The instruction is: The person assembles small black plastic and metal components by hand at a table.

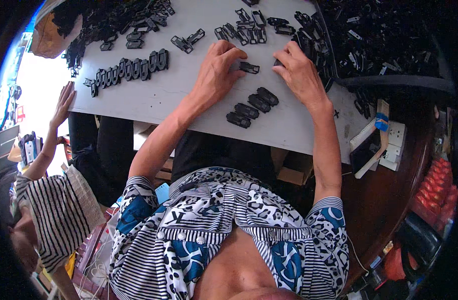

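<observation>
My left hand (217, 72) is curled over the table with thumb and forefinger around the near end of a small black plastic housing (250, 68), whose open frame points right. Part of that grip is hidden by the fingers. Across from it, my right hand (301, 74) pinches a small dark piece (277, 62), mostly covered by the fingertips. Below and between both hands, several black housings (246, 110) lie in a slanting row. Just beyond the hands is a loose group of open black frames (244, 31).
A longer row of black housings (134, 69) stands at left, with a heap of dark parts (124, 20) behind. At right are a large bin of black parts (379, 45), a blue-taped stand (381, 122) and a power strip (396, 137). Another person's hand (64, 102) rests at the table's left end.
</observation>
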`<act>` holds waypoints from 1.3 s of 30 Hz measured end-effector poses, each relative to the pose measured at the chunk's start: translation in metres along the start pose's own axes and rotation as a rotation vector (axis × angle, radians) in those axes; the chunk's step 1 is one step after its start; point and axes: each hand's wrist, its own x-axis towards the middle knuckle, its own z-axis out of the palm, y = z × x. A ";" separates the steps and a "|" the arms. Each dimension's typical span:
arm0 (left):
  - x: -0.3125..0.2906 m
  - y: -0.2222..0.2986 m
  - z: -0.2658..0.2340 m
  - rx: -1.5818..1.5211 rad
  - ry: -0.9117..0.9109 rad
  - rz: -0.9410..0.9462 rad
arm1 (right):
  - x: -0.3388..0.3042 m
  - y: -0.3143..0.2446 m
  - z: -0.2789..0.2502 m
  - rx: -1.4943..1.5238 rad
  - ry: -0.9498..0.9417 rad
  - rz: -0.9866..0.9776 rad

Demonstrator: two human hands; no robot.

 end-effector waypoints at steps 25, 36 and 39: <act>0.043 0.016 -0.018 -0.352 -0.151 0.115 | 0.021 0.007 -0.011 0.751 -0.297 0.036; 0.030 0.013 -0.005 -0.741 -0.009 -0.398 | 0.016 -0.033 0.016 0.021 0.358 -0.274; 0.021 0.003 0.001 -0.514 0.063 -0.252 | 0.015 -0.025 0.023 0.166 0.285 -0.153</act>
